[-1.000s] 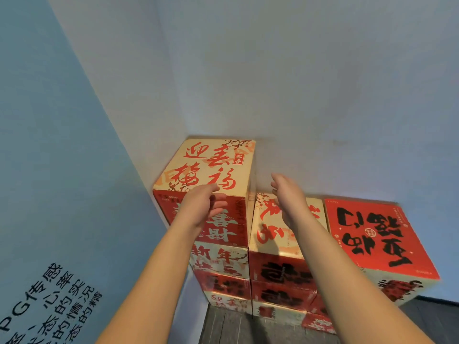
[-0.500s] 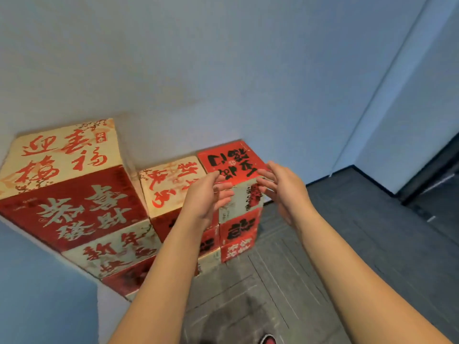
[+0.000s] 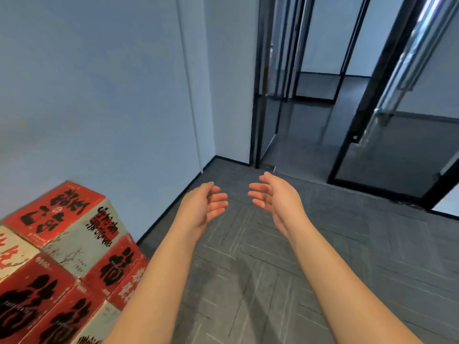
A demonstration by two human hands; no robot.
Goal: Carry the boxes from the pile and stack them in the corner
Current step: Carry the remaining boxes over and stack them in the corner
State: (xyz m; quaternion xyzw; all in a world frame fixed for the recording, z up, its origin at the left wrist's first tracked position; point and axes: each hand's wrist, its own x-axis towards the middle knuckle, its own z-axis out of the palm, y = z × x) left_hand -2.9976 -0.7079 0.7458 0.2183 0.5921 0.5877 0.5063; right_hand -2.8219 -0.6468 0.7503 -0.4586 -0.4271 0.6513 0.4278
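Since a sec ago your view has swung right, off the stack, and both hands came away w/ it. Your left hand [image 3: 203,207] and right hand [image 3: 275,202] are empty, fingers loose and spread, palms facing, apart over the floor [image 3: 347,256]. The boxes [image 3: 62,256] sit stacked bottom-left against the wall [image 3: 99,108], clear of both hands. You're prob. btwn loads. The pile isn't in view: next you need to find it, maybe past the glass door [image 3: 397,145], then get both hands on a box.

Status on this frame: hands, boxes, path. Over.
Left hand open, right hand open, both empty. Stacked boxes lower left against wall. No obstacle visible on carpet ahead.
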